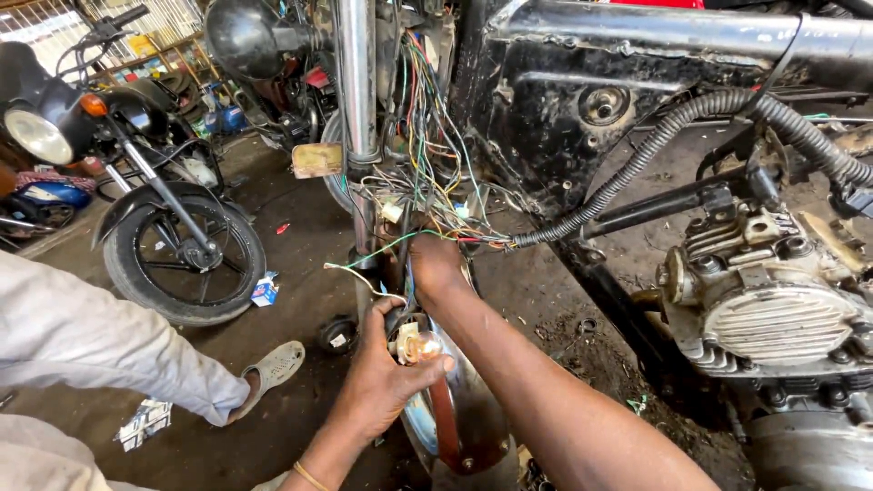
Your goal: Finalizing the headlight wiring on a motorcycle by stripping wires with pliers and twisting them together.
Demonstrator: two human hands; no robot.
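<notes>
Small bulb [420, 346] with its pale plastic socket is what's in hand here, glassy and amber-ish, sitting right against the chrome front mudguard [455, 414] of the stripped bike. I'll use that mudguard as the reference point for everything.

Far left of the mudguard there's a parked motorcycle [136, 173], black, round headlight, knobbly rubber tyre. Nearer the mudguard on that side, a grey-trousered leg with a worn pale sandal [273, 367] on the greasy concrete floor [291, 273], plus a little blue-and-white box [265, 290] lying near the tyre.

Left hand [382, 382], right beside the mudguard's left edge, is closed around the bulb socket, thumb across the front and fingers curled behind, so the bulb pokes out between thumb and fingertips. A thin white wire [359, 277] runs up from it.

Right hand [435, 264] is just above the mudguard, reaching into the wire tangle [427, 173]; its fingers are buried behind the wires, so I can't tell if they're gripping anything. That mess of green, yellow, red and white leads hangs off the shiny steel fork tube [356, 82] and blocks the view.

Right of the mudguard: ribbed black corrugated hose [655, 150], grimy black frame [582, 91], and the finned grey aluminium engine [773, 309].
</notes>
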